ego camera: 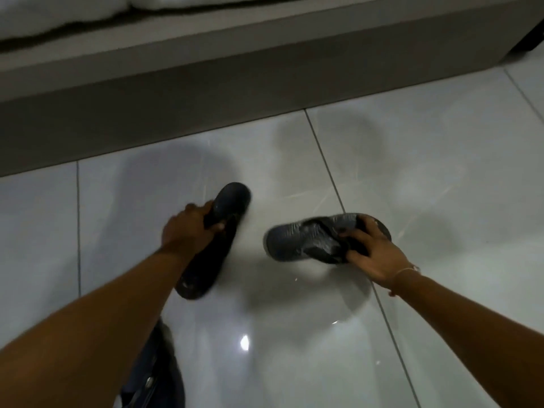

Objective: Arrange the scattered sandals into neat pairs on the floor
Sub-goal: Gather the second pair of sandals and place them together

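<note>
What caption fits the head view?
Left hand and right hand each grip one dark sandal above the tiled floor.

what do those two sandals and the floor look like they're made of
Sandal in left hand and sandal in right hand: probably moulded rubber or foam, dark, matte, textured footbed. Floor: glossy glazed tile, likely ceramic or porcelain, with grout lines and mirror-like glare.

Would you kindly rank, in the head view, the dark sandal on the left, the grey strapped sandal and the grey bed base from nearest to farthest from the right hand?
1. Grey strapped sandal: gripped by the right hand.
2. Dark sandal: leftward, in the left hand.
3. Grey bed base: beyond both, top of view.
</note>
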